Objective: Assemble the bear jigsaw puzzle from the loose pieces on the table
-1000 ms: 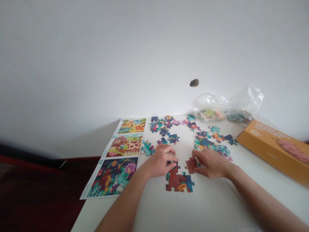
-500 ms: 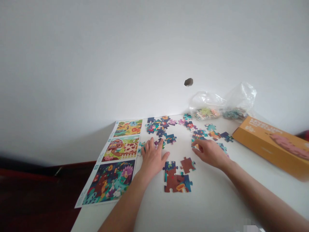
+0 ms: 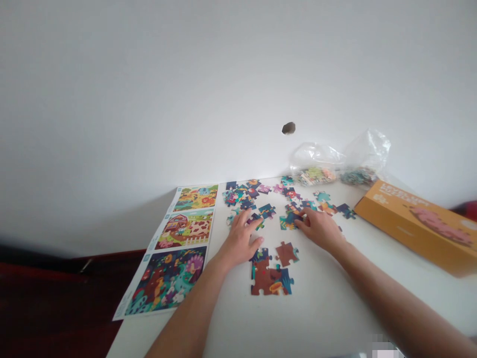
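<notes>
— Spread and loose, that's my left hand [image 3: 240,241]: palm low on the white table [image 3: 298,323], fingertips touching a dark blue loose puzzle piece [image 3: 255,219] just beyond the joined brown-and-blue block of puzzle pieces [image 3: 270,279], which lies nearest me.

— And the other?

— My right hand [image 3: 318,229] sits beyond that block and to its right, fingertips on a teal-and-orange loose piece [image 3: 287,222]. Whether they pinch it or only press it, I cannot tell. A single brown piece [image 3: 286,252] lies just beside the block's far right corner, apart from both hands.

— How would you handle them well?

— Slide each one flat, picture side up, with light fingertips, I'd judge, so the heap of colourful loose pieces [image 3: 246,194] farther off isn't scattered. Left of the block lies the printed sheet of three pictures [image 3: 175,248]. Far right is the orange cardboard box [image 3: 413,223]. Farthest are two clear plastic bags of pieces [image 3: 320,169] against the wall [image 3: 149,99].
</notes>
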Action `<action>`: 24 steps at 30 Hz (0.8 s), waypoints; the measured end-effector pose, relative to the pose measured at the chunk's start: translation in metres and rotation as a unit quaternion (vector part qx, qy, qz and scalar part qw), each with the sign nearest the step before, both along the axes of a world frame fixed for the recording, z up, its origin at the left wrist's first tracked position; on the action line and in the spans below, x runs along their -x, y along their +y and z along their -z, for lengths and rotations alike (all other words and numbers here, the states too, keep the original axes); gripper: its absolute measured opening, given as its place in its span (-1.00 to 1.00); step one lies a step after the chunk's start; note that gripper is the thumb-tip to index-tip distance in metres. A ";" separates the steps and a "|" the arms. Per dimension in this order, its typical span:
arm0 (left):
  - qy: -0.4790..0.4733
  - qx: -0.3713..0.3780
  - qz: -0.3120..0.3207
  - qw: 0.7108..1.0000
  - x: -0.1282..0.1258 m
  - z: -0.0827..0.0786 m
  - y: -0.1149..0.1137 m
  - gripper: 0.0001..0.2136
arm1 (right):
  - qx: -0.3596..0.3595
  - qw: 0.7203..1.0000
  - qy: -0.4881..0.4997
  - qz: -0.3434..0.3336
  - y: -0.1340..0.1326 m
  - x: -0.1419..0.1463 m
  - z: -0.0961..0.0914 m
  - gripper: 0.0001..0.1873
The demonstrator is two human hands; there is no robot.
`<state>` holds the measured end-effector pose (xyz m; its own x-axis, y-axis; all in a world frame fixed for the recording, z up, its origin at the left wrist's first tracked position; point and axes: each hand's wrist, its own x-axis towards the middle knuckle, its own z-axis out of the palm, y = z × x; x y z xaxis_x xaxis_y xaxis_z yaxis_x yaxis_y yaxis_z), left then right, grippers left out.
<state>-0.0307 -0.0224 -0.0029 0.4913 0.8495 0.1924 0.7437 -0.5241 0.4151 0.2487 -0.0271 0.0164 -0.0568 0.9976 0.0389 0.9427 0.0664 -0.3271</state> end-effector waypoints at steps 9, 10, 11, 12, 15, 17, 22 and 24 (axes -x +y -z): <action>0.046 -0.030 -0.114 0.992 -0.005 -0.004 -0.013 -0.64 | -0.040 0.987 0.060 -0.144 -0.006 0.007 0.003 -0.64; 0.045 -0.027 -0.118 0.992 -0.005 -0.002 -0.013 -0.63 | -0.045 0.984 0.064 -0.161 -0.005 0.008 0.005 -0.64; 0.043 -0.025 -0.115 0.992 -0.004 0.000 -0.011 -0.61 | -0.054 0.980 0.069 -0.179 -0.004 0.008 0.006 -0.64; 0.039 -0.023 -0.106 0.993 -0.004 0.003 -0.009 -0.60 | -0.065 0.976 0.073 -0.196 -0.003 0.009 0.008 -0.64; 0.025 -0.020 -0.072 0.997 -0.002 0.008 -0.003 -0.60 | -0.092 0.962 0.091 -0.239 -0.001 0.011 0.013 -0.60; 0.009 -0.020 -0.051 0.998 -0.002 0.008 -0.002 -0.59 | -0.095 0.955 0.111 -0.260 -0.002 0.012 0.014 -0.56; 0.025 -0.022 0.016 0.999 -0.007 -0.001 -0.008 -0.58 | -0.076 0.939 0.136 -0.305 -0.006 0.012 0.011 -0.44; 0.051 -0.014 0.030 0.998 -0.010 -0.004 -0.010 -0.58 | -0.085 0.944 0.120 -0.294 -0.005 0.009 0.009 -0.46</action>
<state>-0.0209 -0.0325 0.0013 0.5592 0.8133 0.1607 0.7488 -0.5787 0.3231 0.2398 -0.0325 0.0073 -0.5677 0.7748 0.2783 0.6264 0.6259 -0.4646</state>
